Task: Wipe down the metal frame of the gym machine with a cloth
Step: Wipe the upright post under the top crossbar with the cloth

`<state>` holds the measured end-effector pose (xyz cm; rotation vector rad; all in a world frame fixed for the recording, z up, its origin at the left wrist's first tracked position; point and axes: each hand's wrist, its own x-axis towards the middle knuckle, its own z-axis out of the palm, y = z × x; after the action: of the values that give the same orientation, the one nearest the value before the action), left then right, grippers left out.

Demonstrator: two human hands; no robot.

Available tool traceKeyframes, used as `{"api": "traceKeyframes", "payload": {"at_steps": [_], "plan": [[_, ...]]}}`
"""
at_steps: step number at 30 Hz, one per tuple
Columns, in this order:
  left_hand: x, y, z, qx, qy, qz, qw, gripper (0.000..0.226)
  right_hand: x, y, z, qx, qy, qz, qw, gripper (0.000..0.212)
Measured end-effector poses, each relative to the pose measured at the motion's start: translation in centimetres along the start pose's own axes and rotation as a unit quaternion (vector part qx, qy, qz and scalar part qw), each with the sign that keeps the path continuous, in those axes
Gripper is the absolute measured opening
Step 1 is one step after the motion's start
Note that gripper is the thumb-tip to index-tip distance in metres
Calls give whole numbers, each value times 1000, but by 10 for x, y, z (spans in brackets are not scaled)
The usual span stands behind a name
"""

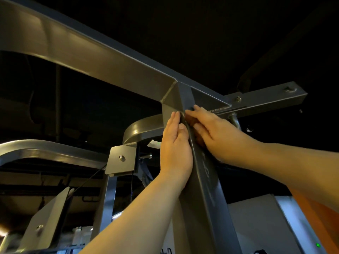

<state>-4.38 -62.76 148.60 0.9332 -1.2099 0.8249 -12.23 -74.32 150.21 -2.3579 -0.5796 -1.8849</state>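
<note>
I look up at the grey metal frame of the gym machine. Its upright post (205, 189) meets a long top beam (110, 59) at a welded joint (176, 92). My left hand (176, 149) lies flat on the post's left face, fingers straight and pointing up. My right hand (216, 132) is on the post's right face just under the joint. Its fingers curl over a small dark reddish-brown cloth (192, 123), which is mostly hidden by the hand.
A short side arm with bolts (266, 98) sticks out to the right of the joint. A bolted bracket plate (122, 160) and curved tubes (36, 149) sit to the left. A white panel (256, 217) and something orange (315, 208) are at the lower right, under a dark ceiling.
</note>
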Motion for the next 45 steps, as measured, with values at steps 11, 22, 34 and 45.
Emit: {"api": "traceKeyframes", "payload": {"at_steps": [11,22,34,45], "plan": [[-4,4,0,8,11,6,1000,45,3,2,-1,26,32,-5,999,49],[-14,7,-1,22,16,1,1000,45,5,2,-7,84,28,18,996,47],[-41,6,-4,53,-19,6,998,48,-7,1,-3,97,16,65,993,48],[-42,0,-5,7,5,8,1000,47,-40,-6,0,85,-14,20,996,51]]}}
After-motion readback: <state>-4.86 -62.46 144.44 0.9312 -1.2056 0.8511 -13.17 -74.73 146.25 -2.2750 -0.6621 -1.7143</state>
